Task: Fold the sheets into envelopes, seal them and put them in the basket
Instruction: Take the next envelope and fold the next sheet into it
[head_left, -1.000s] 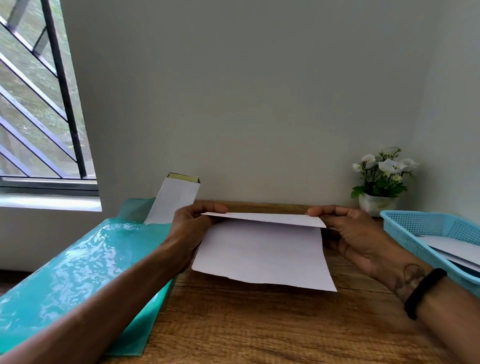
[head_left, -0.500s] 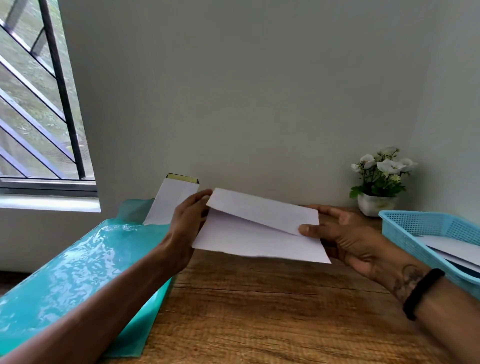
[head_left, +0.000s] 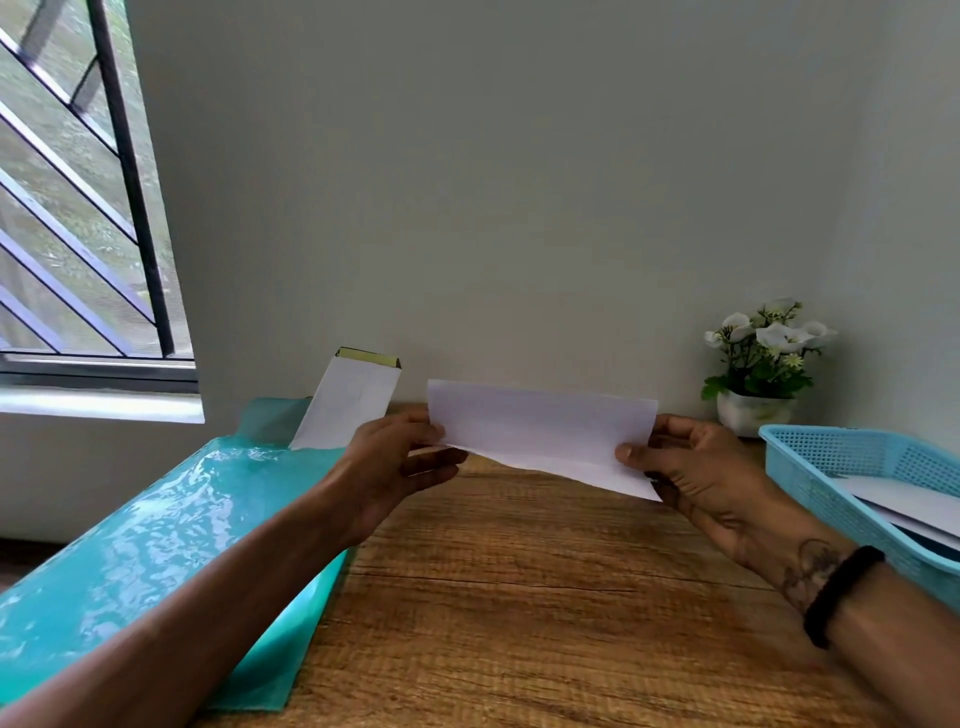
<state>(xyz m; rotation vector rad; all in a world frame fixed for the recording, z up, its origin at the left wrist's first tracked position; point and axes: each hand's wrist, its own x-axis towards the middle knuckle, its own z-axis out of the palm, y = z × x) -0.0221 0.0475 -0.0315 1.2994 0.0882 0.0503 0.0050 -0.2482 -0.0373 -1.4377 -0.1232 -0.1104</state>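
Both forearms reached forward over the wooden table (head_left: 519, 597), and between them the person held a white folded sheet (head_left: 540, 431) up off the tabletop, its long edges running roughly level and its face turned toward the camera. A lower layer of the sheet hung below the front panel and sloped down toward the right.

The left hand (head_left: 395, 467) came in from the lower left, wrist nearly straight, and gripped the sheet's left end: the thumb lay on the front face near the lower corner, while the fingers (head_left: 436, 462) stretched behind and below the paper. The right hand (head_left: 691, 467) came in from the lower right with the palm turned upward and toward the camera; its thumb pressed on the front of the right end and the curled fingers wrapped behind the edge, so it pinched the paper. A black band (head_left: 841, 592) circled the right wrist beside a tattoo.

A teal plastic folder (head_left: 156, 561) lay under the left forearm at the table's left side, with a white envelope (head_left: 353, 400) sticking up from its far end against the wall. The blue mesh basket (head_left: 852, 457) stood at the right edge, just beside the right hand, with white paper (head_left: 914, 504) lying inside. A small pot of white flowers (head_left: 763, 364) stood behind it by the wall.
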